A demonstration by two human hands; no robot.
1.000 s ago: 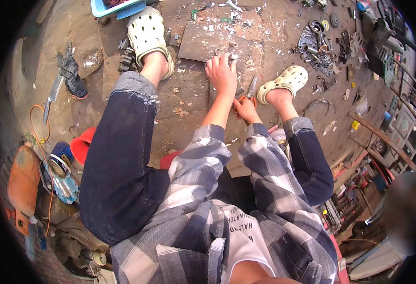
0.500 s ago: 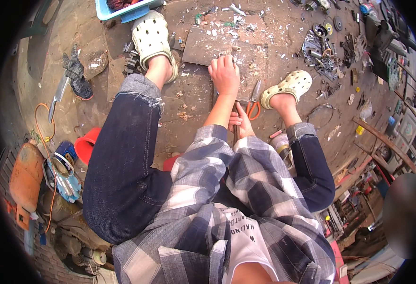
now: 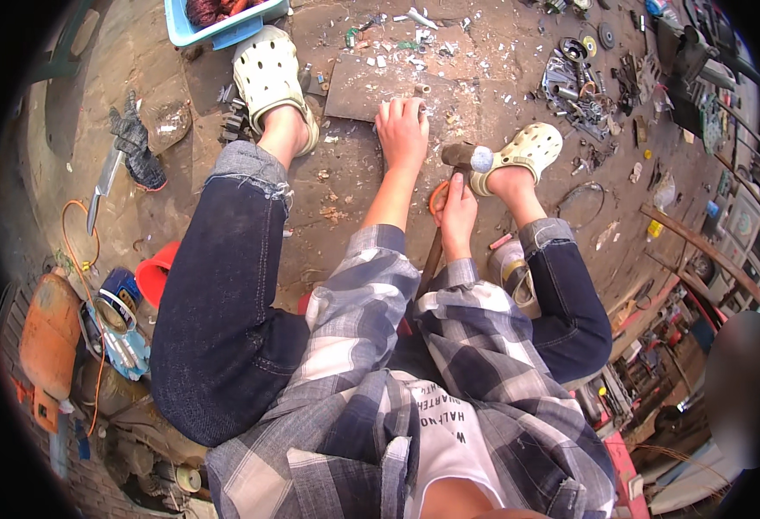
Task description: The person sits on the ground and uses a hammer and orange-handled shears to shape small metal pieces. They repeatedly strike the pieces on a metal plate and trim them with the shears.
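Note:
My right hand (image 3: pixel 458 214) is closed around the wooden handle of a hammer (image 3: pixel 459 156), whose head stands raised beside the right shoe. Behind that hand, an orange scissors handle (image 3: pixel 437 197) shows in part. Farther forward, my left hand (image 3: pixel 402 134) rests with curled fingers at the right part of a flat dark plate (image 3: pixel 354 90) on the ground. What its fingers grip, if anything, is hidden. A small tan tube-like piece (image 3: pixel 422 89) sits just beyond its fingertips.
White and green scraps litter the ground beyond the plate. Cream clogs (image 3: pixel 269 71) flank the work spot. To the left lie a knife (image 3: pixel 103 186), a grey glove (image 3: pixel 138 143) and a red bucket (image 3: pixel 157 270); a blue basin (image 3: pixel 224 30) stands ahead. Metal parts (image 3: pixel 574 86) spread at the right.
The hammer head, earlier hidden under my arms, has come up into view on the right as my right hand moved forward. It now covers most of the scissors. My left hand stays near the plate.

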